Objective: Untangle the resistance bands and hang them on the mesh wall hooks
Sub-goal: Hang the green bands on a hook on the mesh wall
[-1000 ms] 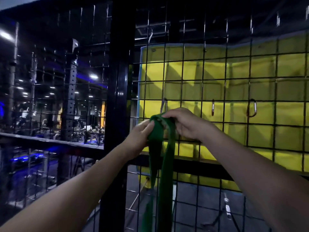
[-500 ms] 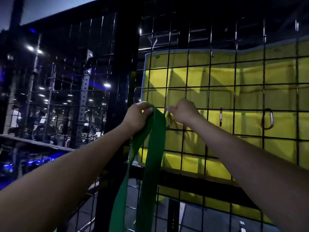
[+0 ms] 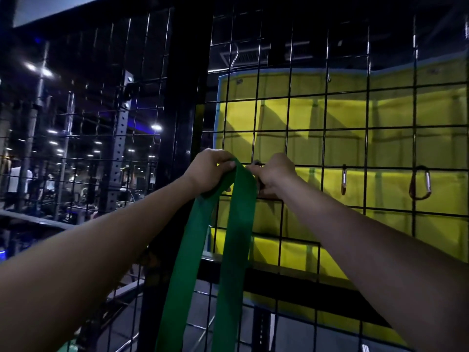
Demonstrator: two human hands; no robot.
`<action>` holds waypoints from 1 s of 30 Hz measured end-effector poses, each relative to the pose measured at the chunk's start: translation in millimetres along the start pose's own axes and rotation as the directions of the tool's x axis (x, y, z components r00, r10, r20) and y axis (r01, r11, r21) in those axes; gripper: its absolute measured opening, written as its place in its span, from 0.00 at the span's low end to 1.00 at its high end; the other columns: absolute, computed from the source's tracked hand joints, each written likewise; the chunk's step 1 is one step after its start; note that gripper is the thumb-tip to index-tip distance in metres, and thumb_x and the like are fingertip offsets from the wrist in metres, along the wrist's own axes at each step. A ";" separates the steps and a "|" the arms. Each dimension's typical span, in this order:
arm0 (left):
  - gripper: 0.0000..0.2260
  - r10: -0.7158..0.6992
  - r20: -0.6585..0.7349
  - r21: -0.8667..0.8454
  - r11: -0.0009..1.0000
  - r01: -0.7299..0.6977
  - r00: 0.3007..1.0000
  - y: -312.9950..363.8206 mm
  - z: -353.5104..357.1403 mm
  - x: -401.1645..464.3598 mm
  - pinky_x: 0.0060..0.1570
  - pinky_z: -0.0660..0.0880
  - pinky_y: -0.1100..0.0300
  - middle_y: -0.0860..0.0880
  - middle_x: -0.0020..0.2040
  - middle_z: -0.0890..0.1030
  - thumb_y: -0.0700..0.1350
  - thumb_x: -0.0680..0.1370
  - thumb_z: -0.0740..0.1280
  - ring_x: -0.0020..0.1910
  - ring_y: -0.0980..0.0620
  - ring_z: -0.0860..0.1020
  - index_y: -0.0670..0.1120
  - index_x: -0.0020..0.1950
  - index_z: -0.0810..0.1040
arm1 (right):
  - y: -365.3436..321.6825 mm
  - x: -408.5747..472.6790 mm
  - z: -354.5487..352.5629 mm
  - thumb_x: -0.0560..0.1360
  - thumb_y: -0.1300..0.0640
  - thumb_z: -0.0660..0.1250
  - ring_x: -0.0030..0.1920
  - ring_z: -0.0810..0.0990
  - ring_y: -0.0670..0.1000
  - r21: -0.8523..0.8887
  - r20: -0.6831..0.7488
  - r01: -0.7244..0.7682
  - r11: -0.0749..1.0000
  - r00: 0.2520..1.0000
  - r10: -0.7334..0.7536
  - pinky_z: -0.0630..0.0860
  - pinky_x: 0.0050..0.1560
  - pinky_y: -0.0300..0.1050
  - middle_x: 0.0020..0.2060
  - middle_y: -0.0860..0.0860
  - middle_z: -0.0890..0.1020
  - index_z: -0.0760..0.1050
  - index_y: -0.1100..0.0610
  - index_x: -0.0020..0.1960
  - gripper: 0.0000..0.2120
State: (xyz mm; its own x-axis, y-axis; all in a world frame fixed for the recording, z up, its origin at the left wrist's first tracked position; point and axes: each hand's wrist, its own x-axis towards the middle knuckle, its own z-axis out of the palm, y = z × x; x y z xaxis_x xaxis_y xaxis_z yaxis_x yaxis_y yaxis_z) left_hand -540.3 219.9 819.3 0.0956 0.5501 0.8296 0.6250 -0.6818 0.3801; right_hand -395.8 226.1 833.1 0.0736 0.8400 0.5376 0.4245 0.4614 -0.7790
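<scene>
Black mesh wall point(image 3: 355, 148) fills view, yellow mat point(image 3: 393, 115) behind; green band point(image 3: 228, 237) hangs in two flat strips, long axis vertical, top fold held at mesh, lower ends out of view; left hand point(image 3: 206, 171) curled around top fold of band; right hand point(image 3: 275, 174) just right of fold, fingers curled on hook point(image 3: 256, 163), mostly hidden; hook lies between hands, touching right one, so band needs short move rightward, I judge; two empty clips point(image 3: 420, 182) further right.
</scene>
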 end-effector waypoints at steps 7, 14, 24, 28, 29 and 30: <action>0.11 0.075 0.044 0.101 0.992 -0.079 0.996 -1.4 -7.1 1.8 0.34 0.69 0.80 0.48 0.47 0.78 0.41 0.80 0.62 0.39 0.60 0.74 0.39 0.58 0.78 | 0.2 -0.1 1.8 0.75 0.58 0.67 0.43 0.83 0.62 -0.054 0.043 0.058 0.997 0.997 -0.056 0.82 0.43 0.55 0.44 0.61 0.79 0.67 0.59 0.35 0.14; 0.10 0.084 0.173 0.147 0.983 -0.110 0.981 -4.6 -14.2 -0.1 0.37 0.69 0.78 0.48 0.47 0.78 0.41 0.80 0.61 0.41 0.59 0.74 0.39 0.57 0.78 | 2.0 4.4 0.4 0.71 0.59 0.72 0.49 0.81 0.58 0.092 0.140 -0.047 0.995 0.990 0.034 0.82 0.44 0.53 0.50 0.61 0.79 0.72 0.64 0.52 0.15; 0.07 0.154 0.208 0.292 0.933 -0.211 0.966 9.6 -22.6 16.3 0.41 0.68 0.64 0.46 0.50 0.76 0.42 0.77 0.65 0.49 0.51 0.75 0.44 0.54 0.76 | 3.4 5.9 -1.9 0.75 0.53 0.68 0.28 0.68 0.47 -0.347 0.051 0.114 0.931 0.993 -0.103 0.61 0.26 0.40 0.29 0.50 0.69 0.66 0.56 0.33 0.16; 0.07 0.233 0.156 0.370 0.887 -0.275 0.960 19.2 -18.9 24.1 0.45 0.70 0.61 0.45 0.53 0.79 0.42 0.76 0.67 0.50 0.50 0.77 0.44 0.53 0.79 | 2.8 6.3 -3.4 0.76 0.54 0.67 0.28 0.68 0.49 -0.335 0.038 0.124 0.934 0.992 -0.118 0.61 0.25 0.40 0.29 0.52 0.70 0.67 0.58 0.33 0.16; 0.07 0.248 0.129 0.384 0.880 -0.279 0.960 20.8 -15.7 25.8 0.47 0.71 0.60 0.45 0.53 0.79 0.42 0.76 0.67 0.50 0.50 0.77 0.44 0.53 0.80 | 3.1 6.4 -3.7 0.76 0.55 0.66 0.29 0.69 0.50 -0.344 0.035 0.128 0.930 0.992 -0.123 0.61 0.25 0.40 0.29 0.52 0.70 0.67 0.58 0.33 0.15; 0.07 0.253 0.102 0.390 0.880 -0.273 0.962 21.7 -12.9 26.5 0.49 0.72 0.58 0.45 0.53 0.79 0.43 0.76 0.67 0.51 0.49 0.77 0.44 0.53 0.80 | 4.0 6.7 -4.1 0.77 0.55 0.65 0.29 0.69 0.50 -0.365 0.034 0.134 0.921 0.991 -0.130 0.60 0.25 0.40 0.29 0.52 0.70 0.67 0.58 0.33 0.16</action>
State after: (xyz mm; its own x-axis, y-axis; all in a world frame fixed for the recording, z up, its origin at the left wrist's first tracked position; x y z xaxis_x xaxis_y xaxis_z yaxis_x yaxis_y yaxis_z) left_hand -534.2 213.5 854.8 0.3295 0.4056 0.8526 0.8254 -0.5621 -0.0516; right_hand -389.9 232.5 834.9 -0.0129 0.7818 0.6233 0.7304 0.4331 -0.5281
